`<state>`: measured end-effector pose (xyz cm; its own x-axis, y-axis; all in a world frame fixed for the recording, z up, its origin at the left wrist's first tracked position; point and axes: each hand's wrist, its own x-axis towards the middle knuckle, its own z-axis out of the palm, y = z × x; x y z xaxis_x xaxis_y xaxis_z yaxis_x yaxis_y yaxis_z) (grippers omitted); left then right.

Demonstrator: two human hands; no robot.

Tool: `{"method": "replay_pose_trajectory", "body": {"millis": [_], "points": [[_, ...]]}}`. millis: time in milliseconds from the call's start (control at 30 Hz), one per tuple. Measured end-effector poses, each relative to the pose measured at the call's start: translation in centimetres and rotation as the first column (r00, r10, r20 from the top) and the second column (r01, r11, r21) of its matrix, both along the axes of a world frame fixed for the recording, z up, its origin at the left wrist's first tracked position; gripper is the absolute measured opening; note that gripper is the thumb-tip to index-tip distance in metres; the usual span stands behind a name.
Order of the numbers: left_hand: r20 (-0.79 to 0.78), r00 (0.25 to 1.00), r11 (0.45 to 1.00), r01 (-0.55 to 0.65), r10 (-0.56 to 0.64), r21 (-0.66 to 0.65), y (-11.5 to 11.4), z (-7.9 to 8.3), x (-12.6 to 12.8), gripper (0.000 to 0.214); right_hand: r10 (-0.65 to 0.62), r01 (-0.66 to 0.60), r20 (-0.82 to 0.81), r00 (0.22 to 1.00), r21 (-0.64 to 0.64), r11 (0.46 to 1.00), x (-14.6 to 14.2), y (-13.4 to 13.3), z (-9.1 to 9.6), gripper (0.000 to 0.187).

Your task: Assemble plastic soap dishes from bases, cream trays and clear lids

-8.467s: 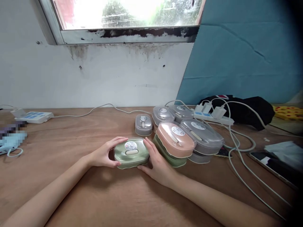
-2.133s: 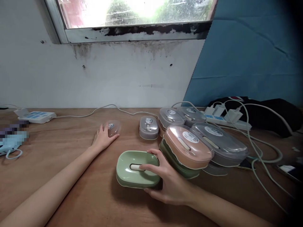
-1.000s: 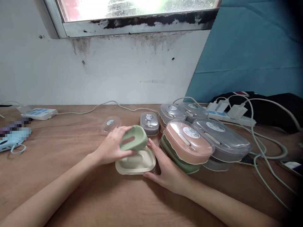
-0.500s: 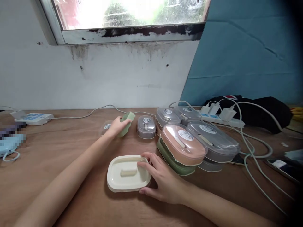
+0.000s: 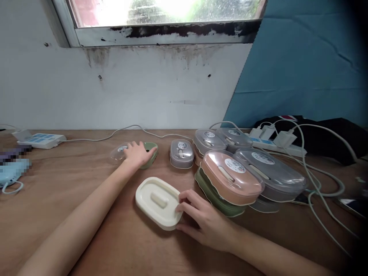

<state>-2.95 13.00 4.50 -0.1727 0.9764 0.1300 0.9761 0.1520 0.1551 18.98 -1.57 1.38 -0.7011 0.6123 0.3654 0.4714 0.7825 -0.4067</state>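
My left hand point(image 5: 138, 154) is over a small green box point(image 5: 151, 153), with its fingers apart and its thumb across the box's right side. A clear lid with a round sticker point(image 5: 117, 152) lies just left of that hand, partly hidden by it. Closer to me, my right hand point(image 5: 201, 216) grips the right end of a cream rounded-rectangle lid point(image 5: 143, 199) with a raised bar in its middle. Fingers lie on the rim and the thumb is low at the near corner. The cream piece sits turned at an angle, its right end seemingly lifted a little.
A small grey box with a clear lid point(image 5: 181, 154) stands near the middle. To the right are stacked boxes, a peach one point(image 5: 230, 184) on a green one, and several grey ones. White cables and a power strip point(image 5: 290, 146) lie behind; another strip point(image 5: 46, 140) is at far left.
My left hand has put the raised green box down on the table and loosened its fingers. My right hand has turned the cream lid clockwise and gripped its end.
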Motion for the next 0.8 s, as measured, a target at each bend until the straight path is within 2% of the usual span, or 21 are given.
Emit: {"method": "replay_pose_trajectory", "body": {"millis": [100,233,367,500,700,800], "points": [[0.019,0.997,0.996,0.074,-0.073,-0.048,0.8,0.5,-1.9,0.078,-0.056,0.054,0.007,0.998,0.125,0.991,-1.0,0.4,-0.7,0.006],[0.056,0.99,0.983,0.139,-0.133,-0.12,1.6,-0.2,-3.8,0.074,-0.164,0.154,0.035,0.986,0.192,0.969,-3.7,2.0,-1.1,0.006],[0.059,0.995,0.988,0.083,-0.076,-0.13,2.0,-1.1,-4.5,0.069,-0.217,0.205,0.037,0.976,0.205,0.957,-6.7,4.4,-1.3,0.01],[0.06,0.998,0.989,0.017,-0.008,-0.15,2.1,-1.1,-4.9,0.068,-0.287,0.272,0.043,0.957,0.212,0.939,-8.5,6.7,-1.6,0.014],[0.065,0.997,0.982,-0.035,0.048,-0.186,1.6,-0.7,-4.4,0.07,-0.445,0.425,0.057,0.894,0.209,0.881,-8.9,8.9,-2.1,0.032],[0.064,0.996,0.979,-0.054,0.068,-0.197,1.4,-0.6,-4.0,0.072,-0.51,0.486,0.072,0.857,0.213,0.848,-8.7,9.2,-2.2,0.035]]}}
